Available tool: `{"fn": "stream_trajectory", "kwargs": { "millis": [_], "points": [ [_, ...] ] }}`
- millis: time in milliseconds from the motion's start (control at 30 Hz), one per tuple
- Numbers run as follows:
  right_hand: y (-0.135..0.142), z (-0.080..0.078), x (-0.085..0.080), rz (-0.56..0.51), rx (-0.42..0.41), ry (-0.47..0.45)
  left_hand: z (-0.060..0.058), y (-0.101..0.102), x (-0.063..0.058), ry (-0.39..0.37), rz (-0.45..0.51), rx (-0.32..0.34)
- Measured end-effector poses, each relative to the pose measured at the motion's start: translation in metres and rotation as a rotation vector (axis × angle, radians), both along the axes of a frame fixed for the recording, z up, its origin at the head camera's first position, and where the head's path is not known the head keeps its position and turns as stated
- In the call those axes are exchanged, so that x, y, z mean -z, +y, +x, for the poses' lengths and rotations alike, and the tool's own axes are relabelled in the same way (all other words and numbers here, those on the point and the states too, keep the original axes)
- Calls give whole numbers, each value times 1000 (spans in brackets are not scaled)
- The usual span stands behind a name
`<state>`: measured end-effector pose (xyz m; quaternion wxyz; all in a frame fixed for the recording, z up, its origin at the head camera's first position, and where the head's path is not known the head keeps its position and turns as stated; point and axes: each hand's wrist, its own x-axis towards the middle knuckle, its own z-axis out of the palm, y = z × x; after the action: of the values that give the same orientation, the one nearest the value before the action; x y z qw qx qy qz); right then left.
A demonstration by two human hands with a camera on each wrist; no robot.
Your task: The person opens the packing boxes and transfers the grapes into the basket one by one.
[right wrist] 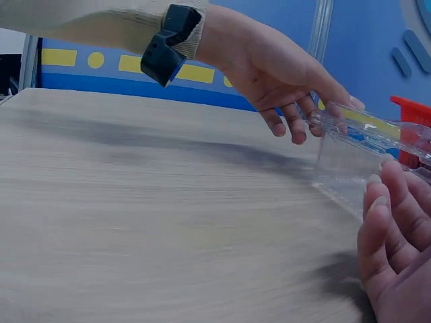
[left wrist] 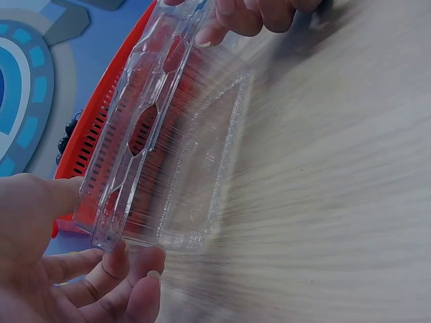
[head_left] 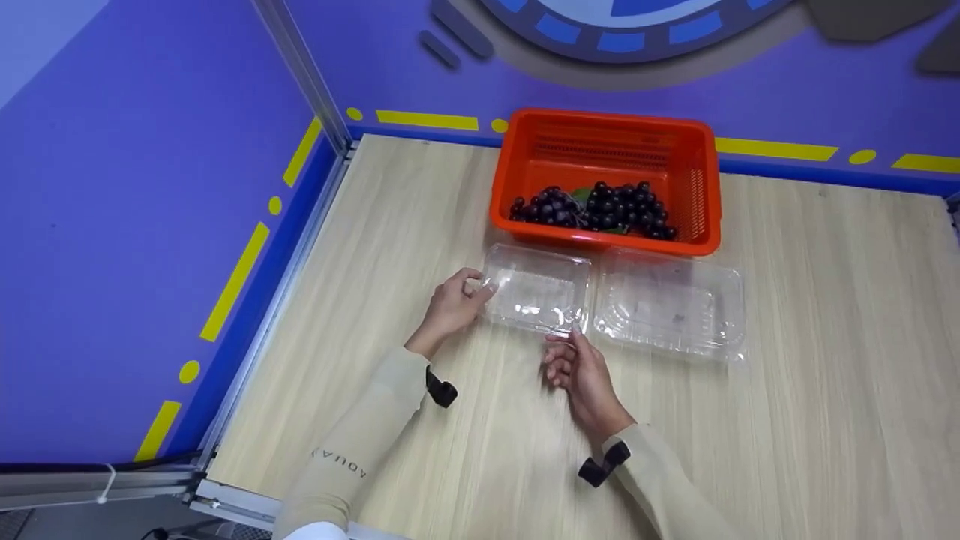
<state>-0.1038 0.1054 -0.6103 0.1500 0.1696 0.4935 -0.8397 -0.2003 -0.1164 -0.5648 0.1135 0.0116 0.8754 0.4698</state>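
Note:
A clear plastic clamshell box lies opened out on the table, its two halves side by side. My left hand grips the left rim of the left half, thumb on top and fingers below. With fingers bent, my right hand pinches the near rim by the middle fold. In the left wrist view, the side wall of the box stretches between both hands. The right wrist view has the left hand across the box, with the right hand's fingers at the near rim.
Just behind the box stands an orange-red plastic basket, holding dark grapes with some green leaf. The box's right half reaches to the right over the wooden table. Blue-purple panels border the table's left and back.

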Motion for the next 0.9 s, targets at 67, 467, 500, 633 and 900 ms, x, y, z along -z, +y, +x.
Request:
{"fn": "stream_trajectory", "kwargs": {
  "millis": [67,467,500,633,900],
  "points": [
    [-1,0,0,26,20,8,0,0,1,4,4,12],
    [-5,-5,2,145,161,38,8,-7,-7,-152,247,118],
    [-5,-5,2,141,170,41,8,-7,-7,-161,250,117],
    [-6,-5,2,140,187,55,8,-7,-4,-201,248,77],
    [-6,-7,3,107,211,54,7,-4,3,-299,320,33]
  ]
}}
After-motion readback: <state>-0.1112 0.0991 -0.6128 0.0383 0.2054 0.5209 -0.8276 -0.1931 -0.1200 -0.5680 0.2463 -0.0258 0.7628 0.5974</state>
